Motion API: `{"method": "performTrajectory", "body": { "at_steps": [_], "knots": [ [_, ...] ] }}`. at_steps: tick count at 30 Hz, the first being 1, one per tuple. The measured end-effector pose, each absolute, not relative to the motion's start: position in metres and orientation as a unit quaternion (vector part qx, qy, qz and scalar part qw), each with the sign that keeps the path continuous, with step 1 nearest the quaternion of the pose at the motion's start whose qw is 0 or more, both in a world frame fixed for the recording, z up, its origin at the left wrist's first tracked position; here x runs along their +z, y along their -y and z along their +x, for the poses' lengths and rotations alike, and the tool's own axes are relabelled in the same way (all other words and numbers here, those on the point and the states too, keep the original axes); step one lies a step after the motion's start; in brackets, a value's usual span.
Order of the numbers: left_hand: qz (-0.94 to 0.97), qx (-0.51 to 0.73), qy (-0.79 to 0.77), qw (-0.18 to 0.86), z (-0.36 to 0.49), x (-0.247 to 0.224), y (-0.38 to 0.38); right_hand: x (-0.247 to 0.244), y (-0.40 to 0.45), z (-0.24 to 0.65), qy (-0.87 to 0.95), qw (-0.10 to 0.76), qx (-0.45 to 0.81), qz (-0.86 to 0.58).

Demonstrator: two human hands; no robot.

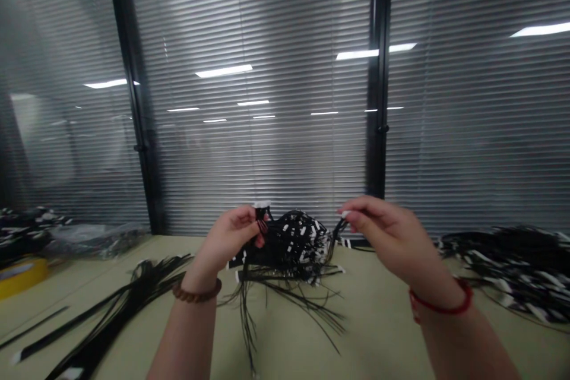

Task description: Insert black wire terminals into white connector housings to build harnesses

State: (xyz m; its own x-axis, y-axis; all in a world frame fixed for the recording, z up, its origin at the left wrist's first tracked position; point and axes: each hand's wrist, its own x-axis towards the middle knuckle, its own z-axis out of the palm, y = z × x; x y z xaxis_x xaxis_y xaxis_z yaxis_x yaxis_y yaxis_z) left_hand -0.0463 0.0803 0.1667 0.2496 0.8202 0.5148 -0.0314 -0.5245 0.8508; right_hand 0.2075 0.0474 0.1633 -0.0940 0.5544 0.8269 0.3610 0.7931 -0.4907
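Pinching a white connector [262, 209] between thumb and fingers [247, 227], the left hand [227, 241] is clenched around the top of a wire bundle [296, 243] made of thin black wires with many small white tags. The right hand [392, 238] grasps a few black strands [339, 228] at the bundle's other side, its fingertips [354, 212] pressed together on them, and a small white tip shows at the pinch. Neither hand is released. The bundle hangs between the two hands, above the back of the table [383, 338], and seems to touch the tabletop, though the view does not settle this. Loose wire ends [285, 314] trail down from it and fan out across the middle of the table.

A wooden bead bracelet [196, 292] circles the left wrist, and a red cord bracelet [445, 300] circles the right. Near the left edge of the table lies a long black bunch of wires [120, 309]. A yellow tape roll [22, 276] and a clear plastic bag [93, 240] sit toward the back left corner, beside a tagged wire pile [27, 231]. Another large tagged pile [507, 267] lies along the right edge. Behind the table, slatted blinds [267, 101] hang behind glass, divided by dark frame posts [378, 71].
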Motion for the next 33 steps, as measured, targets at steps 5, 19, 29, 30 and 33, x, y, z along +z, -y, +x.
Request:
{"method": "performTrajectory", "body": {
  "at_steps": [5,19,29,30,33],
  "knots": [
    [0.753,0.455,-0.254,0.401,-0.007,0.165,-0.057,0.153,-0.05,0.171,0.765,0.568,0.132,-0.275],
    [0.776,0.438,-0.254,0.377,0.001,0.162,-0.053,0.149,-0.054,0.17,0.755,0.587,0.128,-0.264],
    [0.809,0.404,-0.279,0.323,0.0,0.161,-0.05,0.154,-0.049,0.17,0.786,0.548,0.081,-0.276],
    [0.812,0.402,-0.281,0.318,0.002,0.161,-0.05,0.154,-0.049,0.17,0.786,0.544,0.084,-0.282],
    [0.818,0.397,-0.292,0.295,0.007,0.158,-0.057,0.153,-0.055,0.175,0.783,0.534,0.114,-0.299]
  ]
}}
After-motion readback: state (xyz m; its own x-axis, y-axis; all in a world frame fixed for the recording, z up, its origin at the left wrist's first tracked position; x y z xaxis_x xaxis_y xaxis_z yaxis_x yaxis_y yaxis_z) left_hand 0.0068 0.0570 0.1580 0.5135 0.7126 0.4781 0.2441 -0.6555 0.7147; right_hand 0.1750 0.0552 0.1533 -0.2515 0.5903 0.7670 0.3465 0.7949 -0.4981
